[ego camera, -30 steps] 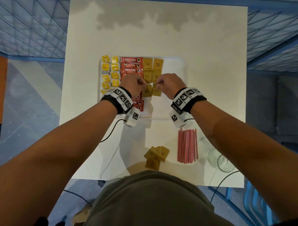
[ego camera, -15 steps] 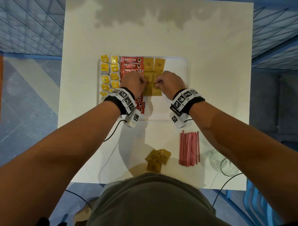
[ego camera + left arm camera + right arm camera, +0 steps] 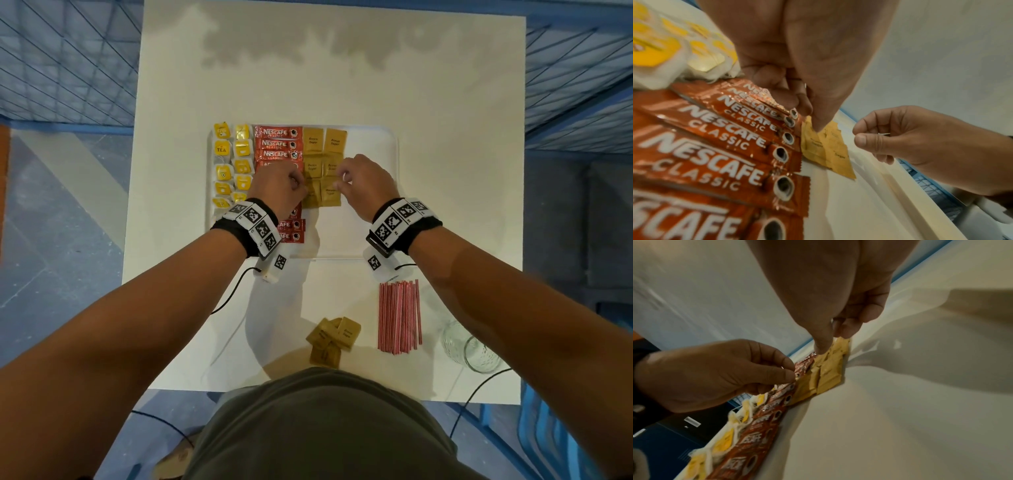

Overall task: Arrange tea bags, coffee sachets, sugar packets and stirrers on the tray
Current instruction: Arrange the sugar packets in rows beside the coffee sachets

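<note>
While both hands work over the white tray, which sits mid-tabletop, the yellow tea bags fill its left edge in two columns. Just right of them runs a column of red coffee sachets, then brown sugar packets in two columns. The left hand, fingers curled, rests its thumb on a packet beside the sachets. The right hand touches the packets' right side with thumb and fingertip, fingers curled. Bare tray floor lies along its right edge. Near the table's front edge lie loose sugar packets, red stirrers and a glass.
</note>
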The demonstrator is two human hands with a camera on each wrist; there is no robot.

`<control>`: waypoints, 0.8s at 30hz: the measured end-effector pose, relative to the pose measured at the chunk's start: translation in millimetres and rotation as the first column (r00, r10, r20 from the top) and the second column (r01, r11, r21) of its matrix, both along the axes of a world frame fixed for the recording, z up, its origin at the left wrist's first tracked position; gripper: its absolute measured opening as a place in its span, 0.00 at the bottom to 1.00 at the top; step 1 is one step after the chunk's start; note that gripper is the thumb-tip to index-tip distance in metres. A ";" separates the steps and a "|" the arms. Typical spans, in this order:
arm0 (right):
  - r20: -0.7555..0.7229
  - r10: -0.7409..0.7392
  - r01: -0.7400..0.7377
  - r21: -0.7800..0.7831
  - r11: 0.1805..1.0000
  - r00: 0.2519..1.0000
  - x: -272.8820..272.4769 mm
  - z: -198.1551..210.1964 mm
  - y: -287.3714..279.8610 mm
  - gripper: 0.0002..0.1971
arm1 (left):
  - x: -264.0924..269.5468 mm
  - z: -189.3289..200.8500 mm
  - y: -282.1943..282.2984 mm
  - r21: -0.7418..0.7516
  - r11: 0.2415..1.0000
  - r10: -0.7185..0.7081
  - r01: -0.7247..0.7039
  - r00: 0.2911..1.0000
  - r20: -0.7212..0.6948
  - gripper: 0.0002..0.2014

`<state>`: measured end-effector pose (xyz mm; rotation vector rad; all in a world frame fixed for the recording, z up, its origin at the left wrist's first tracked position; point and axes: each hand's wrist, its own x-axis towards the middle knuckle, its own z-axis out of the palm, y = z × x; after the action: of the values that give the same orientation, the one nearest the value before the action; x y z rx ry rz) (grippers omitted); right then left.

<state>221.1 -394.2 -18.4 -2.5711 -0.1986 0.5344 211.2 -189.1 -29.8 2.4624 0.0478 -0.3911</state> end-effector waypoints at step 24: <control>-0.334 0.302 -0.357 -0.116 0.927 0.893 -201.1 17.1 -34.9 0.22 | -191.8 9.4 -13.4 -0.009 0.852 -0.496 0.524 0.802 -0.333 0.21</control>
<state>20.0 -429.1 -1.3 -2.5851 -0.5045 1.1213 19.4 -202.5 -20.3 2.4376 -0.4872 -1.0489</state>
